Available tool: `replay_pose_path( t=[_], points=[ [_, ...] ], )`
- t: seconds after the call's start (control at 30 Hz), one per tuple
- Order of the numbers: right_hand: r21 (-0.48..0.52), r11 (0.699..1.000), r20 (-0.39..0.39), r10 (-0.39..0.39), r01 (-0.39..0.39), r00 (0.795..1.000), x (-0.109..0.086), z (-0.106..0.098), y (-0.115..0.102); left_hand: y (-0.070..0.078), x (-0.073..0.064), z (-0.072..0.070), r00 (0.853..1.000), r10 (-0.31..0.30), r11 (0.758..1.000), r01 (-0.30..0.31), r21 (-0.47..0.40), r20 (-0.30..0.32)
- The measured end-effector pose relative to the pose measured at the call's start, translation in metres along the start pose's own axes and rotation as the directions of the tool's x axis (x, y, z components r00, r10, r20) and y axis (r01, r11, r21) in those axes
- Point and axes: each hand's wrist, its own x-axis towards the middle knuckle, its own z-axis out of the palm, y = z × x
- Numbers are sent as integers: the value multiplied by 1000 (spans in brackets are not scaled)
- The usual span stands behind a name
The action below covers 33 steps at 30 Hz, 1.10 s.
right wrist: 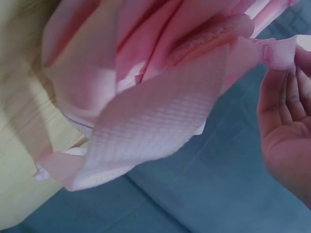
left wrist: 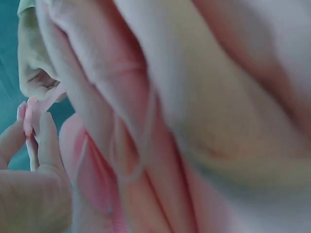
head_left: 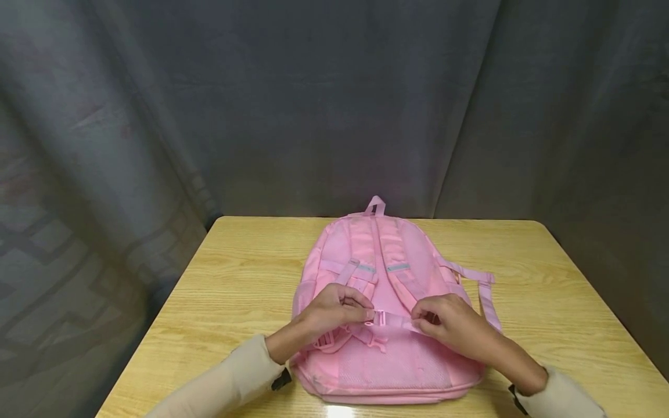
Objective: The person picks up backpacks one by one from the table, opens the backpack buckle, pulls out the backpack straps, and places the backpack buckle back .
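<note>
A pink backpack [head_left: 392,371] lies on the table with its shoulder straps facing up. My left hand [head_left: 331,310] pinches a pink plastic buckle [head_left: 380,317] between thumb and fingers, low over the back panel. From the buckle a pink webbing strap [head_left: 399,321] runs across to my right hand [head_left: 452,322], which pinches it. The left wrist view shows the buckle [left wrist: 30,119] between the left fingertips, the right hand [left wrist: 39,68] beyond it. In the right wrist view the webbing [right wrist: 279,52] is held at the right fingertips. Another pink clip [head_left: 377,343] lies just below the buckle.
The wooden table [head_left: 235,278] reaches out on both sides of the backpack. A loose strap [head_left: 487,299] hangs off the bag's right side onto the tabletop. Dark grey curtains [head_left: 324,116] stand behind the table and at its sides.
</note>
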Motion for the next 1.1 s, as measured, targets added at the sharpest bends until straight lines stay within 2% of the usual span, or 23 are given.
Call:
replay_pose_path(
  t=[0.2,0.33,0.43,0.63,0.7,0.8,0.87,0.93,1.0,1.1],
  points=[
    [-168,986,-37,-11,4,999,5,4,-3,-2,9,4,991,120,984,-112,137,-53],
    [-262,965,-90,3,-27,996,9,10,-4,-5,18,7,981,187,959,-170,228,-56],
    [-288,955,-123,31,-65,992,12,14,-5,-6,24,9,977,206,932,-177,316,-60],
    [-331,938,-141,58,-102,988,14,19,-7,-7,24,10,978,191,884,-134,449,-85],
    [-354,929,-146,58,-107,988,14,19,-8,-8,24,10,977,202,865,-141,481,-75],
    [-388,916,-156,46,-104,987,14,21,-8,-11,23,10,974,221,825,-161,542,-46],
    [-408,908,-161,35,-99,986,14,23,-8,-14,22,10,971,239,780,-182,599,-15],
    [-416,905,-166,22,-90,986,15,24,-7,-17,21,10,966,256,714,-207,669,25],
    [-417,905,-169,15,-85,986,15,25,-7,-19,20,10,957,282,629,-238,740,69],
    [-416,905,-174,16,-88,985,15,25,-6,-20,19,10,932,333,472,-296,831,143]
  ],
)
